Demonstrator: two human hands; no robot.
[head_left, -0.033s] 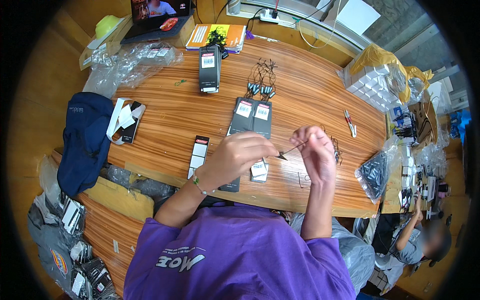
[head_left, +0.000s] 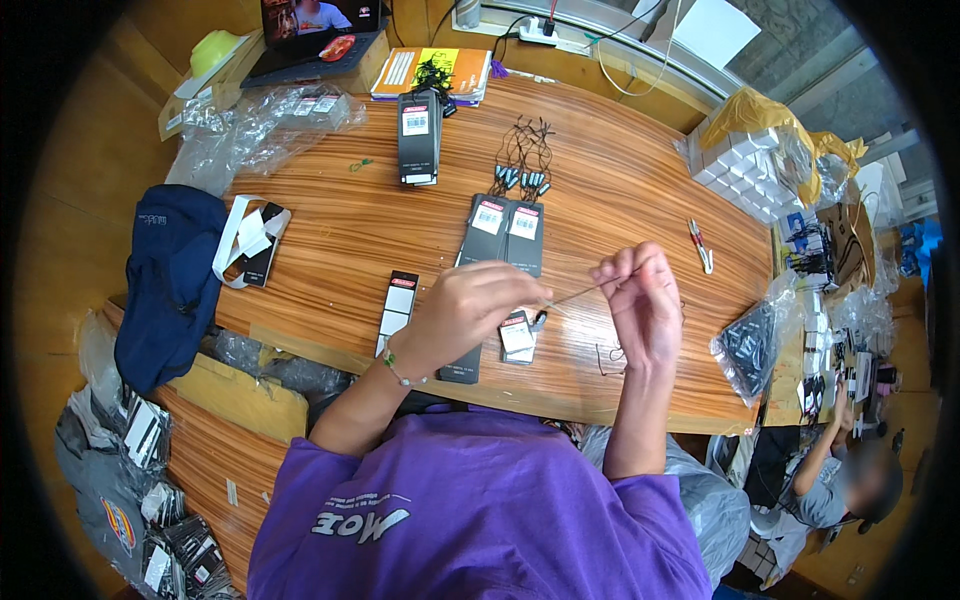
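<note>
Between my two hands a thin dark cord (head_left: pixel 580 293) is drawn taut above the table. My left hand (head_left: pixel 480 305) pinches one end; a small dark end piece (head_left: pixel 540 319) hangs just under its fingertips. My right hand (head_left: pixel 645 300) pinches the other end, slightly higher. Beyond my left hand lie grey hang tags (head_left: pixel 524 240) in two piles, with black cords (head_left: pixel 524 150) spread above them. Below my left hand are a small pile of white-faced labels (head_left: pixel 517 337) and a dark tag (head_left: pixel 460 371), partly hidden by that hand. A black-and-white label strip (head_left: pixel 398 303) lies to its left.
A thick stack of grey tags (head_left: pixel 419 150) stands farther back. To the right are a pen (head_left: pixel 700 247), a plastic bag of black pieces (head_left: pixel 750 340) and white boxes (head_left: pixel 745 170). At left lie a blue cloth bag (head_left: pixel 170 285) and clear plastic (head_left: pixel 260 130). Another person (head_left: pixel 840 480) sits at far right.
My right hand has moved a little right and up, and more cord shows between my hands. The dark end piece now hangs lower, beneath my left fingertips.
</note>
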